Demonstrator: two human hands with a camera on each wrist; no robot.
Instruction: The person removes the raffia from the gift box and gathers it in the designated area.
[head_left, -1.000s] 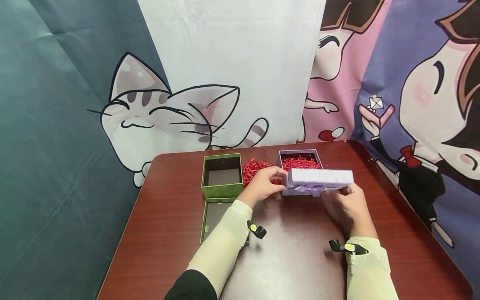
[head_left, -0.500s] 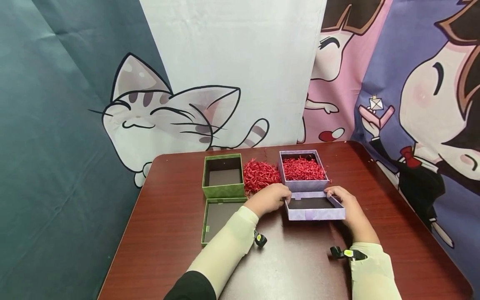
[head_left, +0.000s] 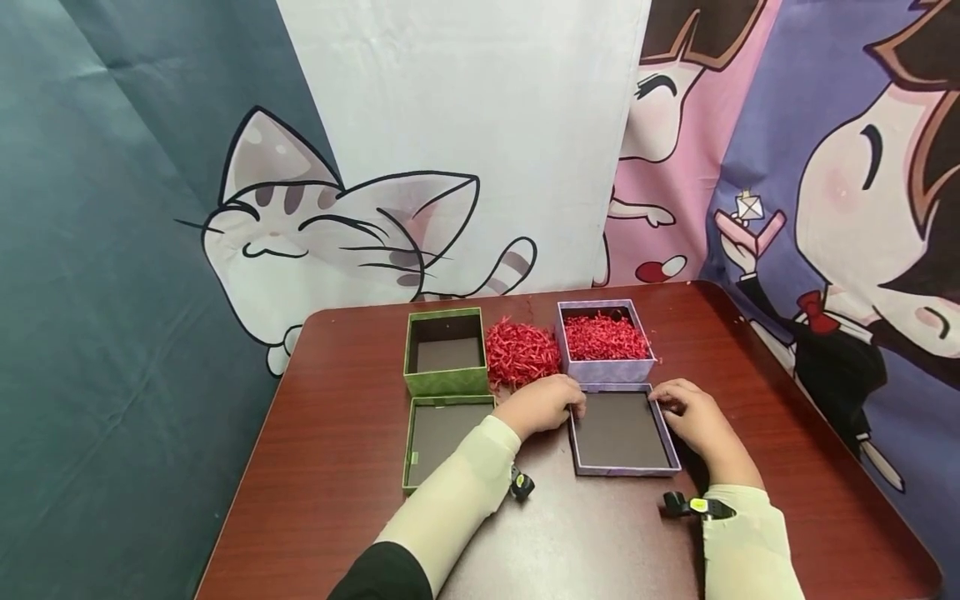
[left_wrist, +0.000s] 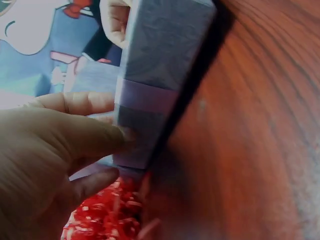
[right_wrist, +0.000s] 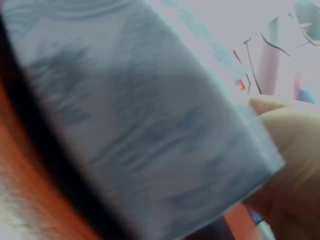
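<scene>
A purple gift box lid (head_left: 625, 429) is upside down close over the table, its dark inside facing up. At its far left corner my left hand (head_left: 543, 406) pinches the rim; in the left wrist view the thumb lies against the patterned side wall near a lilac ribbon band (left_wrist: 146, 97). My right hand (head_left: 693, 421) grips the far right corner, with the fingertips at the rim. In the right wrist view the lid's side wall (right_wrist: 150, 115) looks blurred and large. Just beyond the lid stands the purple box (head_left: 609, 372), filled with red shredded paper (head_left: 606, 337).
An open green box (head_left: 447, 382) stands at the back left, with its upturned green lid (head_left: 442, 433) in front, partly behind my left forearm. Between the two boxes lies a heap of red shredded paper (head_left: 522, 352). A printed cloth backdrop (head_left: 480, 100) rises behind the table (head_left: 315, 467).
Both hands turned the purple lid over from bow side outward to inside up, and lowered it toward the table in front of its box.
</scene>
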